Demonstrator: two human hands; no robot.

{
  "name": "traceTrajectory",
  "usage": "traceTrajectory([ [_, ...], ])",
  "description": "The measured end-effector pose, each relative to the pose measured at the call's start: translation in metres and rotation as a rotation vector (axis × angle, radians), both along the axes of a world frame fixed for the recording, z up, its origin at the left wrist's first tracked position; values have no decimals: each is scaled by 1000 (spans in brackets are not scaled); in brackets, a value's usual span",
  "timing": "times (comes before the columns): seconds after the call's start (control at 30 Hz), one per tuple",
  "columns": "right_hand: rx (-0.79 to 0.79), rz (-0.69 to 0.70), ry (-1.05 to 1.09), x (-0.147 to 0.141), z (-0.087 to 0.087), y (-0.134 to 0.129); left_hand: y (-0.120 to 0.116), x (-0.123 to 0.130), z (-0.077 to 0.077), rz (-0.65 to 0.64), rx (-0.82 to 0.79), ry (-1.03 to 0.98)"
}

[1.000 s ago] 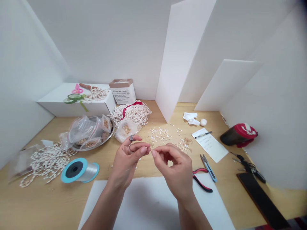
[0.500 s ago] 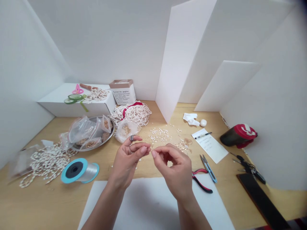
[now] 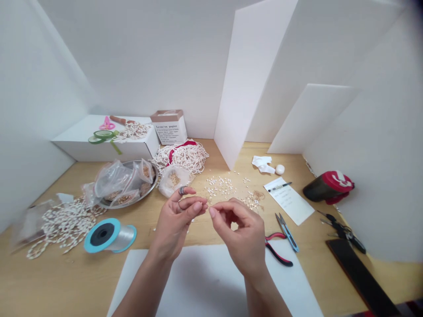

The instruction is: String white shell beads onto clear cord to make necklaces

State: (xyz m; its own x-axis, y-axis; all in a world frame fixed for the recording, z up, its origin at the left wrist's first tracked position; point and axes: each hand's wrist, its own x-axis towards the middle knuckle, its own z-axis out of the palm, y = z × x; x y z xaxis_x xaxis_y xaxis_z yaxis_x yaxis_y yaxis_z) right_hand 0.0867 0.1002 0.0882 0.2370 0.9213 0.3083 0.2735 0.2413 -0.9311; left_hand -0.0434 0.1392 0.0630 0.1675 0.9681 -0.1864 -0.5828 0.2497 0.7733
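Note:
My left hand [image 3: 176, 220] is held above the table with its thumb and fingers pinched together; rings show on its fingers. Almost touching it, my right hand [image 3: 239, 226] also pinches, fingertip to fingertip. Whatever sits between the fingertips is too small to make out. Just beyond the hands lie loose white beads [image 3: 221, 186] and small gold pieces [image 3: 251, 201]. Under my wrists is a white sheet [image 3: 205, 281]. Pliers with red and black handles [image 3: 279, 255] rest on its right edge, beside blue-handled thread snips [image 3: 288, 233].
Left stand a spool of clear line [image 3: 110, 235], bead strands [image 3: 71, 222] and a metal bowl of bags [image 3: 153, 185]. A bag of gold beads [image 3: 175, 179] is behind. Right are a note with a pen [image 3: 291, 202], a tumbler [image 3: 328, 187], keys [image 3: 343, 231] and a dark flat case [image 3: 360, 275].

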Motion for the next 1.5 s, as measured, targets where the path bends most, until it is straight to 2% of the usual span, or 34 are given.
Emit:
traceTrajectory([
  [0.27, -6, 28, -11, 1, -4, 0, 0, 2, -1, -21, 25, -29],
  [0.4, -14, 24, -3, 1, -5, 0, 0, 1, -2, -3, 30, 19],
  [0.53, -56, 55, 39, 2, -7, 2, 0, 3, -2, 72, 67, 131],
  [0.67, -130, 117, 156, 4, -14, 12, -3, 4, 5, 158, 145, 324],
  [0.8, -263, 221, 362, 6, -29, 27, 0, -10, 8, 77, 241, 557],
  [0.87, -320, 282, 495, 6, -37, 35, 10, -24, 0, 7, 276, 618],
  [0.97, -374, 332, 656, 7, -46, 42, 34, -46, -25, -39, 294, 803],
  [1.1, -391, 355, 758, 9, -49, 44, 62, -55, -71, -105, 240, 1494],
  [1.17, -386, 362, 768, 11, -48, 43, 68, -49, -90, -170, 224, 1695],
  [1.3, -381, 362, 756, 14, -46, 43, 68, -33, -110, -237, 216, 1789],
  [1.5, -363, 352, 748, 18, -41, 41, 68, -26, -118, -231, 211, 1853],
])
